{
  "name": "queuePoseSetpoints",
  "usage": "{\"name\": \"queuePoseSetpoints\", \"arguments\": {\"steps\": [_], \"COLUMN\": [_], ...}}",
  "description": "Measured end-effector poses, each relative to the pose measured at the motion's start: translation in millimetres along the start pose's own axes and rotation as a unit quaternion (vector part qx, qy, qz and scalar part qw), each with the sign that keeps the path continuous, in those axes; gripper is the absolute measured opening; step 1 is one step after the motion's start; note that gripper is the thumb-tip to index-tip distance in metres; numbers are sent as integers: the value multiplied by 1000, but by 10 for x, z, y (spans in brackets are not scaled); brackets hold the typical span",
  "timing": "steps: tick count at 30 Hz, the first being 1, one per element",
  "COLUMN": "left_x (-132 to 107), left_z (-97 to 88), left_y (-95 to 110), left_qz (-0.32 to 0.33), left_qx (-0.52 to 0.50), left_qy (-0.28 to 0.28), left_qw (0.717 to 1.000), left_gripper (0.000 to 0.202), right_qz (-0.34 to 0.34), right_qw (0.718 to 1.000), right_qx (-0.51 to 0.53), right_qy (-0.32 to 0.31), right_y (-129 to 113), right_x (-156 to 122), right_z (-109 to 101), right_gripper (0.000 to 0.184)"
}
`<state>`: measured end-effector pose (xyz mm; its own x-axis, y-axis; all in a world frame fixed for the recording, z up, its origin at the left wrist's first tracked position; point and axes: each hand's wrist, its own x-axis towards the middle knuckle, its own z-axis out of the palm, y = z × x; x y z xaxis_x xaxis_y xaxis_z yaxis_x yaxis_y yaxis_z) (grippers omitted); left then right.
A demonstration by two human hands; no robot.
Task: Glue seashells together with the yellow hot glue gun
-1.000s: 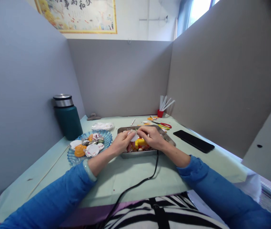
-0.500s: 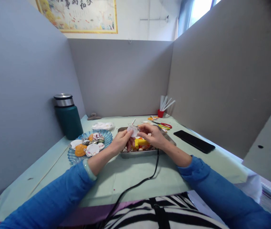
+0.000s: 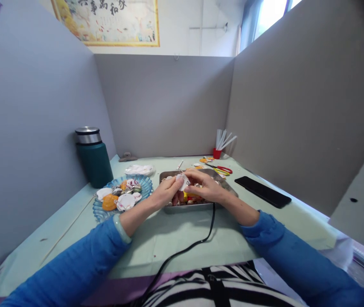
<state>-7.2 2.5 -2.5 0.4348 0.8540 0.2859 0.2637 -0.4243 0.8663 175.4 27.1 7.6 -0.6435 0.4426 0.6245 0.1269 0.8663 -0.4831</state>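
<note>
Both my hands meet over a metal tray (image 3: 229, 189) in the middle of the table. My left hand (image 3: 165, 192) and my right hand (image 3: 205, 185) pinch a small white shell (image 3: 182, 181) between their fingertips, just above the tray. A yellow glue gun (image 3: 188, 195) lies in the tray under my hands, among small shells and orange bits. Its black cord (image 3: 182, 251) runs toward me over the table edge.
A blue glass plate (image 3: 100, 211) with several painted shells sits left of the tray. A dark green flask (image 3: 94, 157) stands at the left wall. Scissors (image 3: 222, 169), a red cup of white sticks (image 3: 217, 151) and a black phone (image 3: 263, 191) lie to the right.
My hands lifted the white shell slightly off the tray, then lowered and turned it. The view shifted a little downward.
</note>
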Motion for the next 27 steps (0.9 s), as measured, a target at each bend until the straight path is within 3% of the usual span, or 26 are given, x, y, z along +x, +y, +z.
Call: {"name": "queuePoseSetpoints", "arguments": {"steps": [10, 14, 16, 18, 20, 22, 24, 27], "left_x": [17, 6, -13, -40, -65, -81, -86, -79], "left_z": [9, 10, 19, 33, 46, 55, 58, 54], "left_y": [-41, -37, -23, -5, 10, 7, -19, -85], "left_qz": [1, -21, -14, 31, 86, 121, 132, 132], "left_qx": [2, -30, 13, 120, 234, 310, 338, 330], "left_qy": [17, 39, 45, 42, 41, 44, 44, 40], "left_qw": [1000, 999, 999, 991, 968, 942, 931, 934], "left_gripper": [52, 47, 37, 31, 32, 34, 34, 27], "right_qz": [16, 42, 60, 70, 79, 104, 136, 180], "right_qw": [1000, 998, 996, 996, 992, 978, 953, 913], "right_qx": [2, 34, 22, -28, -94, -142, -161, -194], "right_qy": [1, 38, 64, 56, 9, -110, -217, -310], "right_y": [-39, 27, 46, 15, -71, -183, -278, -329], "right_x": [26, 107, 258, 495, 783, 1072, 1315, 1553], "right_z": [26, -62, -124, -141, -76, 86, 324, 725], "right_gripper": [41, 42, 43, 42, 38, 31, 31, 27]}}
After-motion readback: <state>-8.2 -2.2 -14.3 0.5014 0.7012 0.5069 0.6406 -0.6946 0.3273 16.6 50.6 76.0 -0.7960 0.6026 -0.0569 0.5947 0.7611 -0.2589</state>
